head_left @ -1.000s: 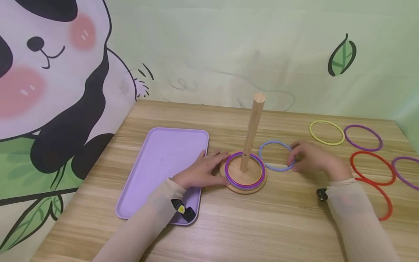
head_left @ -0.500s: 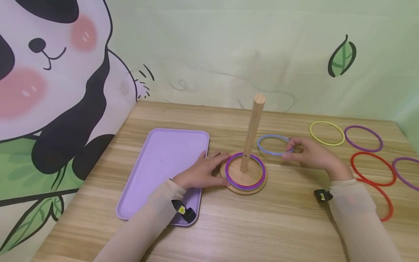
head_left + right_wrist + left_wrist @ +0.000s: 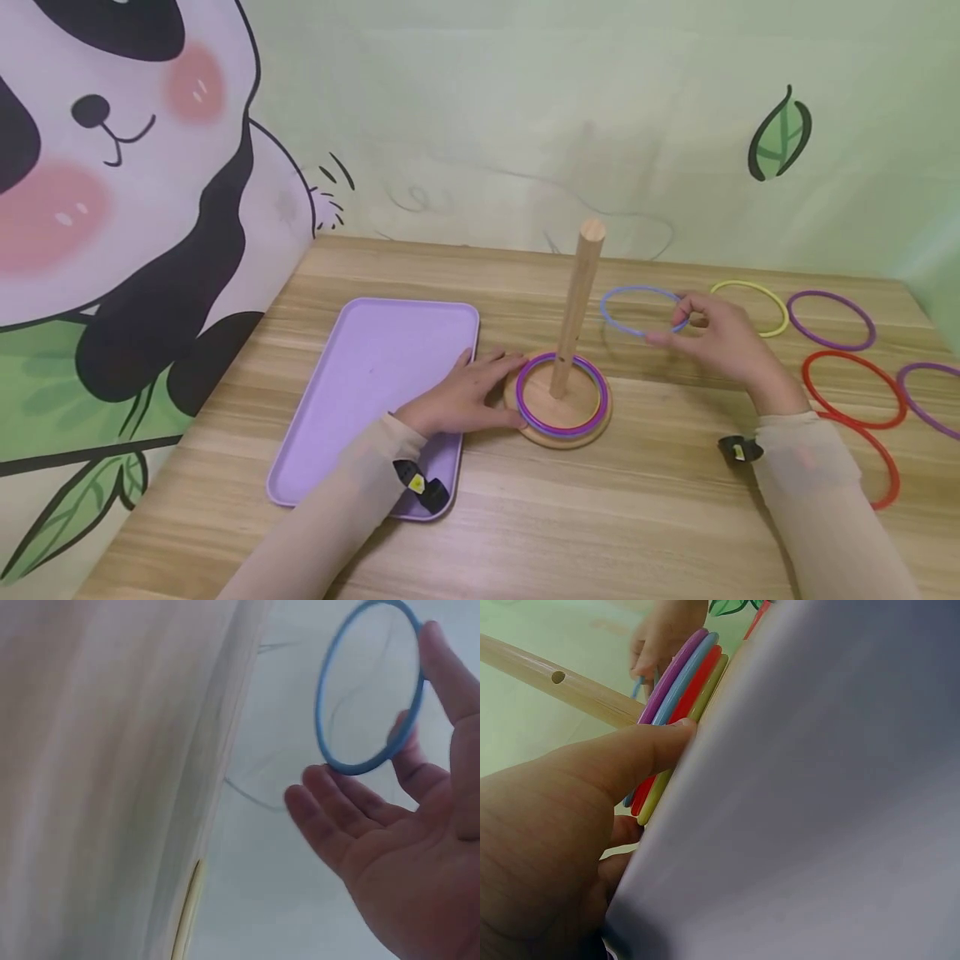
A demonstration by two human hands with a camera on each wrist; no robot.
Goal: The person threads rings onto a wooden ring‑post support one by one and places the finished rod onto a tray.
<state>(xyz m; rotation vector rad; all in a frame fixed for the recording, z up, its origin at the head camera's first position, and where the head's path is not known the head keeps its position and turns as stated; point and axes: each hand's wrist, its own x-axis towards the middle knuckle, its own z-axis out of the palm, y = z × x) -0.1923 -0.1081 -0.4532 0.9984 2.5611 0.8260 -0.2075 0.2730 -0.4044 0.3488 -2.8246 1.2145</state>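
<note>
A wooden ring-toss stand (image 3: pixel 560 398) has an upright peg (image 3: pixel 579 308) and a round base. Purple, blue, red and yellow rings lie stacked around the foot of its peg, the purple ring (image 3: pixel 673 677) uppermost. My left hand (image 3: pixel 461 396) rests against the near-left side of the base with fingers spread; its thumb touches the stack's edge in the left wrist view. To the right of the peg, my right hand (image 3: pixel 723 342) pinches a light blue ring (image 3: pixel 321 705) between thumb and fingers. That ring is held in the air, lower than the peg's top.
Left of the stand lies a lilac tray (image 3: pixel 375 358), partly under my left forearm. On the right side of the wooden table (image 3: pixel 600 525) are a yellow ring (image 3: pixel 780 308), two purple rings (image 3: pixel 831 292) and two red rings (image 3: pixel 855 353). A wall stands behind the table.
My right hand has lifted the light blue ring off the table, up and away toward the back. My left hand has stayed at the base.
</note>
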